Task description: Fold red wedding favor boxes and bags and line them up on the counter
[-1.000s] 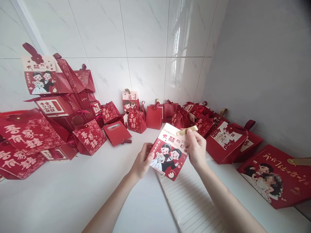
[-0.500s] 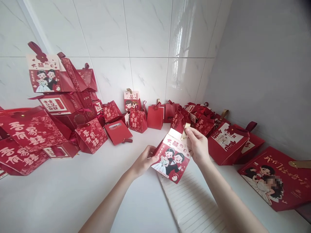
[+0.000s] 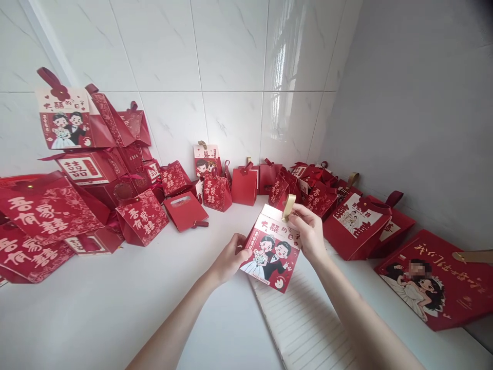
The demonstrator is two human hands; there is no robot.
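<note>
A red and white gift box [image 3: 271, 254], printed with a cartoon bride and groom, is held tilted over the table. My left hand [image 3: 231, 259] grips its left side, with the thumb on the front face and the other fingers partly hidden behind. At the top right of the box, my right hand [image 3: 309, 231] is closed with fingers by a gold strap [image 3: 288, 206], which stands up in a loop from the box's top edge. Below the box lies an open lined notebook [image 3: 308, 318], partly covered by my right forearm.
Stacked red gift boxes [image 3: 96, 164] rise on the left. More small boxes [image 3: 244, 185] line the tiled wall [image 3: 231, 118]. On the right stand a larger red box [image 3: 354, 226] and a box with gold lettering [image 3: 439, 280]. All rest on the white table [image 3: 154, 293].
My right hand has shifted slightly left and down, and the gold strap now stands as a loop. The held box has turned a little more upright. The view has shifted slightly.
</note>
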